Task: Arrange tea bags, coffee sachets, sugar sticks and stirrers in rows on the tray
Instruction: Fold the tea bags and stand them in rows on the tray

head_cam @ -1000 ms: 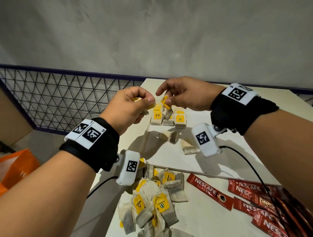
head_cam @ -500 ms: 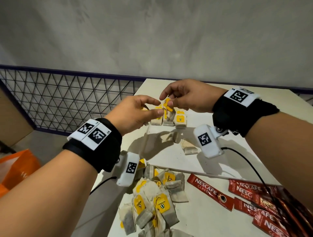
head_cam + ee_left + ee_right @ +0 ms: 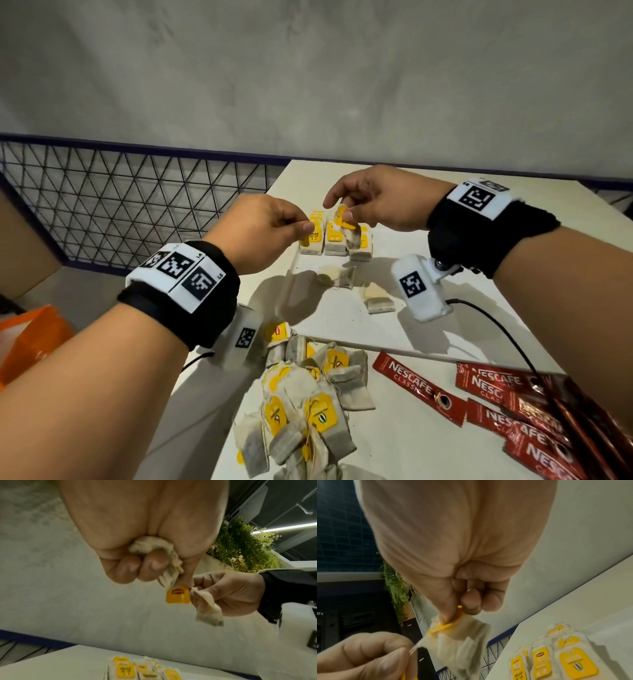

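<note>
I have one tea bag (image 3: 352, 236) hanging in the air above the far part of the tray (image 3: 342, 315), pinched at its yellow tag (image 3: 343, 216) between thumb and forefinger of my right hand (image 3: 380, 202). Its paper pouch dangles below the fingers, just over the row of tea bags (image 3: 334, 240) already laid side by side, tags up, at the far end of the tray.

My left hand (image 3: 263, 233) sits just left of the right one, fingers curled. In the left wrist view it clutches a crumpled tea bag (image 3: 154, 547) in the palm, and a yellow tag (image 3: 178, 596) hangs below its thumb. A thin string (image 3: 418, 646) runs from its fingertips toward the bag in my right hand.

Two more loose tea bags (image 3: 342, 277) lie flat near the middle of the tray. On the near side a pile of tea bags (image 3: 305, 394) lies tangled, and to its right red coffee sachets (image 3: 507, 401) fan out on the table (image 3: 394, 445). Left of the table runs a wire mesh fence (image 3: 120, 198).
</note>
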Tool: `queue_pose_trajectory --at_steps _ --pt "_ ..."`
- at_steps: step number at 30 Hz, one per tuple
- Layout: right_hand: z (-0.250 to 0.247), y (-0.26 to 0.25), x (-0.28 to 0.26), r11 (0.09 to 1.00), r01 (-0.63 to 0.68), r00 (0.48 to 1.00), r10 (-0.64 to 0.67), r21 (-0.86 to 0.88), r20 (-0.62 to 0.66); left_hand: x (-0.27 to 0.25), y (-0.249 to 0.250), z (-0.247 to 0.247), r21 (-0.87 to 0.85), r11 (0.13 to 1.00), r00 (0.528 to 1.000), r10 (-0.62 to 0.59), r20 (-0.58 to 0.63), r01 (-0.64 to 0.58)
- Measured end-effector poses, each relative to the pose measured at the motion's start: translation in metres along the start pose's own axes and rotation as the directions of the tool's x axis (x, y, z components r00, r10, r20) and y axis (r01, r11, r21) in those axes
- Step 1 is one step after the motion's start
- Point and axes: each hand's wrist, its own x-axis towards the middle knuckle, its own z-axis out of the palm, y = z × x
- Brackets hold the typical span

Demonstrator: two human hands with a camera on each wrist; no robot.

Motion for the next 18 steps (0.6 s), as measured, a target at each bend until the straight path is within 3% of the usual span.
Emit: queue_pose_trajectory --at_steps 4,10,14,18 --pt "0.0016 -0.0054 0.0001 0.996 -0.005 1.0 0.008 -0.084 0.027 -0.0007 0.0042 -0.0052 0.178 0.984 1.0 0.027 -0.005 -0.026" --pt "0.0043 -0.0044 -0.0001 0.995 -0.015 1.0 0.016 -0.098 0.006 0.0038 0.0016 -0.0032 0.263 0.964 0.999 0.035 -0.014 -0.03" --pt "0.0029 -0.0016 -0.0008 0.998 -0.032 0.999 0.03 -0.061 -0.04 0.0014 -0.0023 0.0024 0.24 0.971 0.998 -0.016 0.063 0.0" --pt "0.0002 -0.0025 -0.0037 0.994 -0.045 0.998 0.039 -0.104 -0.057 -0.001 -0.004 0.0038 0.204 0.978 0.998 -0.05 0.046 0.04"
